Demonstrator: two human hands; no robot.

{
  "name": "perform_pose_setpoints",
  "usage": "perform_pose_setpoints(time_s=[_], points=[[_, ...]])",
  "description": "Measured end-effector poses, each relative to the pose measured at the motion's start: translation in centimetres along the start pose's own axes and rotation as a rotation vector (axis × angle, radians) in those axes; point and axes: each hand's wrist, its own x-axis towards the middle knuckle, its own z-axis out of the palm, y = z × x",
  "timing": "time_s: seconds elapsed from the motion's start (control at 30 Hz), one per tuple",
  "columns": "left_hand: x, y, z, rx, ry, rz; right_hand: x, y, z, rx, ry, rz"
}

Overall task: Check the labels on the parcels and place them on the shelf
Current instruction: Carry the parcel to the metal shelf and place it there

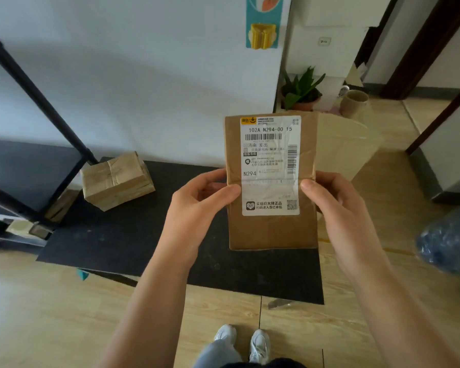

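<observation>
A flat brown cardboard parcel (272,229) is held upright in front of me, its white shipping label (270,144) facing the camera. My left hand (199,205) grips its left edge with the thumb on the label. My right hand (337,208) grips the right edge, thumb on the front. A second parcel (116,180), a taped brown box, lies on the black mat (133,235) to the left. The black metal shelf (37,102) stands at the far left, its lower board dark.
A large pale cardboard box (345,144) stands behind the held parcel. A potted plant (300,91) and a beige cup (355,102) sit by the white wall. A blue plastic bag (446,240) lies at the right. Small items lie under the shelf (19,229).
</observation>
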Motion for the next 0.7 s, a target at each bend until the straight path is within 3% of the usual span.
perform_pose_setpoints(time_s=[0.33,0.7], points=[[-4.1,-4.2,-6.8,-0.067,0.198,-0.123,-2.2,0.7,7.8,-0.134,-0.223,0.067],[-13.8,-8.6,-24.3,-0.189,0.485,-0.183,-11.1,0.9,25.5,-0.203,-0.499,0.108]])
